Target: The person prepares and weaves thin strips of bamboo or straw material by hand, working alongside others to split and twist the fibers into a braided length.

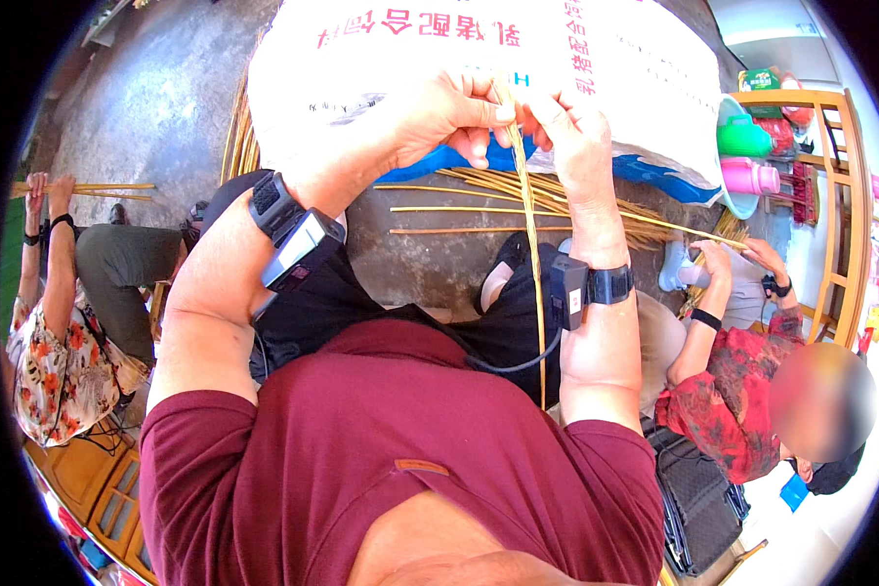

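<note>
In front of me, at the sack's near edge, both hands are raised close together on a thin yellow straw stalk [529,215]. My left hand [464,115] is closed, thumb and fingers pinching the stalk near its top end. My right hand [568,127] is also closed, its fingertips bent in on the stalk's other side. From the hands the stalk runs down past my right forearm toward my lap. A white woven sack [635,98] with red and blue print lies flat beyond the hands. Its blue-edged rim is just below them.
Loose straw stalks [459,208] lie on the concrete floor under the sack's edge, and more stand at its left [241,127]. At far left a person's hands [49,195] hold stalks; at right another person's hands [742,256] hold one. A wooden rack [835,195] stands at right, beside a basin [737,200].
</note>
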The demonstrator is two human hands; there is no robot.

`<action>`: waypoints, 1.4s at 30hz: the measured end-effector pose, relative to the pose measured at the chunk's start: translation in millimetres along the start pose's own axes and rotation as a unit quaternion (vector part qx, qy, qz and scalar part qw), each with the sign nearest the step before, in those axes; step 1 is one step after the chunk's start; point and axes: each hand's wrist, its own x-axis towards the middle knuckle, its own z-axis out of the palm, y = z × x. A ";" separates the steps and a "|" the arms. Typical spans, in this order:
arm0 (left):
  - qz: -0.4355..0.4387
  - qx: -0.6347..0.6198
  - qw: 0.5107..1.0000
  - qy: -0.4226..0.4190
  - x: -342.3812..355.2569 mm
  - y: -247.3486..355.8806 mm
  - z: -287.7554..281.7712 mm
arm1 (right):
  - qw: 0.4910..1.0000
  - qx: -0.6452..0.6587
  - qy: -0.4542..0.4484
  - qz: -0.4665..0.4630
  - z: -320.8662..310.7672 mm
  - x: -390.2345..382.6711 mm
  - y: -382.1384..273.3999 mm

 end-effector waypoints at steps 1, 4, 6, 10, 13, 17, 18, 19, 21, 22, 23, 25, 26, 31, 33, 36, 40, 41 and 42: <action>-0.013 0.011 1.000 -0.010 2.6 0.7 3.3 | 1.000 0.002 0.007 -0.020 -3.2 4.3 0.6; -0.032 0.035 0.999 -0.025 3.9 -10.1 7.2 | 0.998 0.056 0.003 -0.015 0.5 3.4 3.0; -0.060 0.061 0.996 -0.022 4.7 -12.6 9.5 | 0.999 0.024 -0.014 -0.022 -0.9 6.8 9.3; -0.065 0.132 0.989 -0.017 6.0 -14.4 10.7 | 1.000 0.003 -0.012 0.000 -7.6 7.4 13.0; -0.049 0.139 0.989 0.005 6.3 -11.8 11.2 | 1.000 -0.002 -0.004 -0.001 -10.1 6.5 12.2; 0.021 0.131 0.987 0.088 9.5 -12.3 11.1 | 1.000 -0.013 -0.008 0.026 -12.7 4.0 10.3; 0.020 0.130 0.987 0.088 9.9 -13.3 10.5 | 0.999 -0.009 -0.014 0.027 -11.4 3.7 10.7; 0.045 0.112 0.989 0.089 10.7 -14.4 9.3 | 0.999 -0.004 -0.020 0.028 -10.4 3.4 11.0; 0.071 0.093 0.989 0.089 14.1 -14.3 6.7 | 0.999 -0.013 -0.025 0.037 -11.2 4.5 7.9; 0.064 0.086 0.991 0.085 15.1 -14.2 4.9 | 0.998 -0.023 -0.032 0.046 -11.4 5.0 5.7; 0.057 0.078 0.992 0.081 14.7 -15.0 3.8 | 0.998 -0.023 -0.031 0.047 -10.9 4.3 4.0; 0.054 0.083 0.992 0.077 12.8 -15.0 3.0 | 0.997 -0.030 -0.045 0.047 -9.3 2.6 0.9; 0.052 0.088 0.992 0.071 12.0 -15.0 2.5 | 0.997 -0.030 -0.044 0.047 -8.1 1.9 2.0; 0.038 0.103 0.992 0.065 6.4 -17.9 -1.4 | 0.999 -0.019 -0.028 -0.012 3.2 -4.2 -2.4; 0.026 0.110 0.992 0.059 3.8 -17.4 0.1 | 0.999 -0.031 -0.033 -0.005 2.6 -5.3 1.3; 0.019 0.114 0.992 0.058 -2.4 -15.8 3.7 | 0.999 -0.017 -0.042 0.002 3.8 -7.2 3.4; 0.034 0.102 0.993 0.049 -6.9 -16.5 5.5 | 0.999 0.027 -0.023 0.019 -2.2 -8.1 13.0; 0.030 0.084 0.995 0.038 -9.4 -18.2 7.5 | 0.998 0.055 -0.011 0.005 -1.0 -12.6 11.3; 0.025 0.081 0.996 0.035 -9.5 -17.5 7.3 | 0.998 0.056 -0.007 0.011 -2.9 -12.9 10.0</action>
